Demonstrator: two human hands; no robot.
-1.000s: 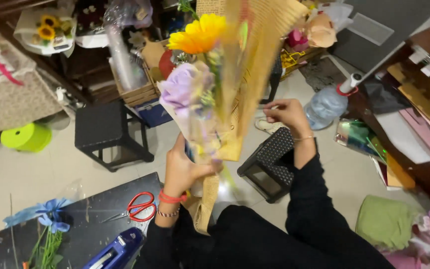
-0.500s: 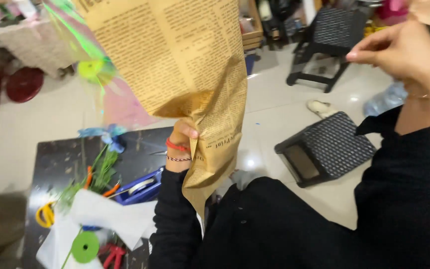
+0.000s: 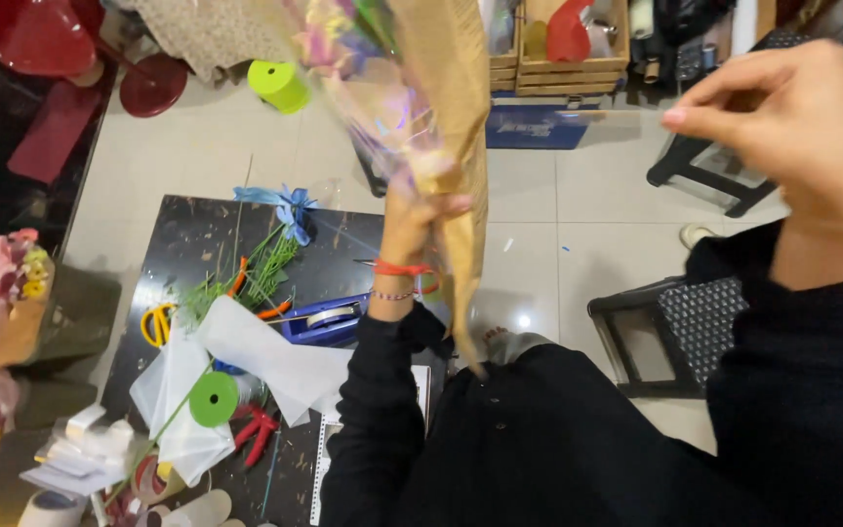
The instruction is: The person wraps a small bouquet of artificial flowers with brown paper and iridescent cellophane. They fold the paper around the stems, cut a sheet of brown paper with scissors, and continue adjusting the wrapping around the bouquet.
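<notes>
**Bouquet held upright above a cluttered worktable**

Above the dark table (image 3: 197, 244), the left hand (image 3: 420, 217) is closed around the stem end of a bouquet (image 3: 412, 117), holding it upright and slightly tilted. The bouquet is wrapped in tan printed paper (image 3: 461, 146) with a clear film layer in front, through which blurred pink and green blooms show. The paper's lower tip hangs down past the wrist to the person's dark lap. Red and beaded bracelets (image 3: 397, 278) circle the left wrist.

The right hand (image 3: 792, 127) is raised at the right, well apart from the bouquet, its thumb and forefinger pinched together; whether anything is between them cannot be told.

On the table below lie a blue tape dispenser (image 3: 329, 317), yellow-handled scissors (image 3: 156, 322), a green ribbon spool (image 3: 214, 398), white tissue sheets (image 3: 265, 361), green stems (image 3: 260, 273) and a blue ribbon flower (image 3: 290, 205). A black stool (image 3: 680, 327) stands on the tiled floor just beside the person's right sleeve.
</notes>
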